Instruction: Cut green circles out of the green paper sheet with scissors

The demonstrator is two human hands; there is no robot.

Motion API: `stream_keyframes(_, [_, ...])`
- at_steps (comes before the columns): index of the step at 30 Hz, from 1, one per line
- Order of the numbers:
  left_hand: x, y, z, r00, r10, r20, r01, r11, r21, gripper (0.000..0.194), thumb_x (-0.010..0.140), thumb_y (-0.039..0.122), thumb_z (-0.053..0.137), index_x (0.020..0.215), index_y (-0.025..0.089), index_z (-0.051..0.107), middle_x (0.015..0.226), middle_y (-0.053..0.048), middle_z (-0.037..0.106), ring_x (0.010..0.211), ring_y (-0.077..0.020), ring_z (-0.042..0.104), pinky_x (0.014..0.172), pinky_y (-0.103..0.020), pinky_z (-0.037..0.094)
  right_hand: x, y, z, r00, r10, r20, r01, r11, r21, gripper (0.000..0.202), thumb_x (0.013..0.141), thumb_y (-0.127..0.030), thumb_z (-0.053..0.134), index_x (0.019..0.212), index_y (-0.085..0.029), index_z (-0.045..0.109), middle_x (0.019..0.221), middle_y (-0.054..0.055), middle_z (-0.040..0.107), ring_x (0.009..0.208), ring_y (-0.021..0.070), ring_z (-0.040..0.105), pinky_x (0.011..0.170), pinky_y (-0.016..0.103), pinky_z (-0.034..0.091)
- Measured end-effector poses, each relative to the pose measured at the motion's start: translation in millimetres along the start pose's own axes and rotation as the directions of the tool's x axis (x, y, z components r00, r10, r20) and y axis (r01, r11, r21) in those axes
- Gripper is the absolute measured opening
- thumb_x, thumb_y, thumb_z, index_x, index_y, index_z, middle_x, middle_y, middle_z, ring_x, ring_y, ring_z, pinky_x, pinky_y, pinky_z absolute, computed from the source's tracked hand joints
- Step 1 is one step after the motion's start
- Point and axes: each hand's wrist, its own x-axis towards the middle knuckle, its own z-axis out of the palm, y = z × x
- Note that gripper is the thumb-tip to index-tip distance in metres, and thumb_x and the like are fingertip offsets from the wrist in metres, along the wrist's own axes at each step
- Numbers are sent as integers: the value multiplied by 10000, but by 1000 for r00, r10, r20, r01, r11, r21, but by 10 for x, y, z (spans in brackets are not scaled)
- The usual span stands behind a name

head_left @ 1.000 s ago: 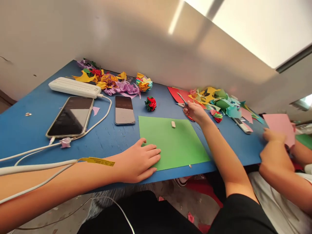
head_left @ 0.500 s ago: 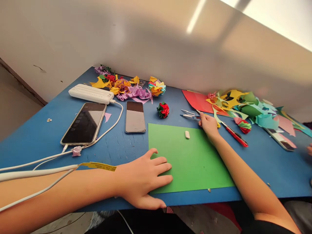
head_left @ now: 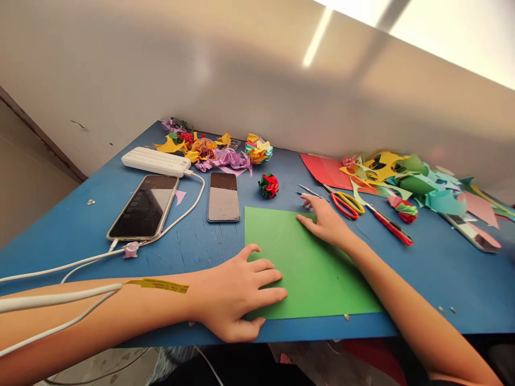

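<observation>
**Blue bench (head_left: pixel 426 273), green paper (head_left: pixel 298 279) beneath spread left fingers (head_left: pixel 269 277)**

The bench's near edge runs just below the left thumb. Right fingers (head_left: pixel 306 223), also apart, reach the paper's far edge. Beyond the left fingers lies a smartphone (head_left: pixel 223 206); right of the right fingers, red-handled scissors (head_left: pixel 345 206); left of them, a red-and-green paper rosette (head_left: pixel 269 185).

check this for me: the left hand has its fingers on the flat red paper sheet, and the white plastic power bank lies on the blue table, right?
Not quite: the head view shows the left hand with its fingers on the flat green paper sheet, not a red one. The white plastic power bank does lie on the blue table.
</observation>
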Motion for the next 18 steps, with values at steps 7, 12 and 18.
stream_keyframes(7, [4,0,11,999,8,-49,-6,999,53,360,898,271,464,1236,171,533,1215,-119,649,1100,-252,590,1030,-497,298,38,335,-48,978,204,-28,-205,951,-233,491,845,-58,360,1304,-98,531,1320,229,562,1217,391,475,947,564,357])
stream_keyframes(12, [4,-17,66,986,-74,-151,90,991,101,301,922,193,427,1191,134,548,1126,-110,672,1065,-228,591,981,-455,327,44,652,-93,889,450,-87,-454,838,-301,440,922,-197,341,1275,-38,550,1277,296,567,1173,442,492,906,622,365])
stream_keyframes(18, [-10,-68,134,947,-119,-298,189,958,216,274,887,135,435,1112,124,593,931,-97,657,858,-202,574,803,-394,420,78,909,-82,829,560,0,-541,801,-257,450,938,-408,415,1203,-116,632,1232,227,635,1158,401,545,874,520,451])
